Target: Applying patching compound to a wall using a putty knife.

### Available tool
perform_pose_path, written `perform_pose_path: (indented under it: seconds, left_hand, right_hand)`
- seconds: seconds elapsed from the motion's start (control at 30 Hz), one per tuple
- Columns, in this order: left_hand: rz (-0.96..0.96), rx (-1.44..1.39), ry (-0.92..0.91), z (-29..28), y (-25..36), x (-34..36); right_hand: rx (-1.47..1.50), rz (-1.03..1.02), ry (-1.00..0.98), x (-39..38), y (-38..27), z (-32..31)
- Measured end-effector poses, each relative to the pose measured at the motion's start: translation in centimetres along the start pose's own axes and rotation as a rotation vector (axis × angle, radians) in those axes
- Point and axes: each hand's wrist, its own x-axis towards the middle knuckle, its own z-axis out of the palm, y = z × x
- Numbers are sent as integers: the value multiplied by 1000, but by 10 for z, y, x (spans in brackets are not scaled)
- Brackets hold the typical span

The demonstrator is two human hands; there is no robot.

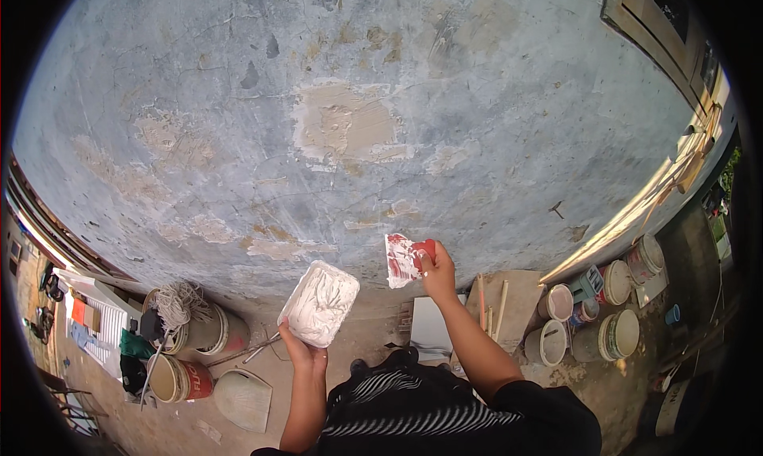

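Note:
My left hand (306,351) grips the lower end of a white rectangular tray (320,303), which is coated inside with thick white putty. To its right, my right hand (439,272) is closed around the handle of a red putty scraper (402,259). White putty smears the scraper's flat blade. Both things are held in front of a worn blue-grey wall (493,170), and whether the blade touches it I cannot tell. Above the tray, a broad beige patch of filler (347,122) spreads over the wall, with thinner smears (179,138) to its left.
At the lower left stand buckets (168,378), a string mop head (181,303) and a dustpan (243,400). Boards (502,301) lean at the wall's foot on the right, near several paint buckets (618,334). A wooden window frame (648,31) sits at the upper right.

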Motion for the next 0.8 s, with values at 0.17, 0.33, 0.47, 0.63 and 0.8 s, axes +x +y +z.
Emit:
perform_pose_path:
  seconds: [0.17, 0.33, 0.47, 0.63, 0.8]
  left_hand:
    - [-3, 17, -3, -3, -4, 2]
    - [-29, 26, 33, 7, -5, -2]
    - [-28, 26, -20, 12, -2, -7]
    - [-54, 54, -11, 15, -5, -7]
    - [-81, 54, -47, 26, -10, -8]
  right_hand:
    - [32, 27, 185, 9, 23, -2]
    - [-212, -8, 162, 11, -12, -2]
    - [-149, -36, 258, 4, -11, -17]
    - [-201, -65, 283, 3, -10, -14]
    - [-318, -44, 340, 6, -16, -3]
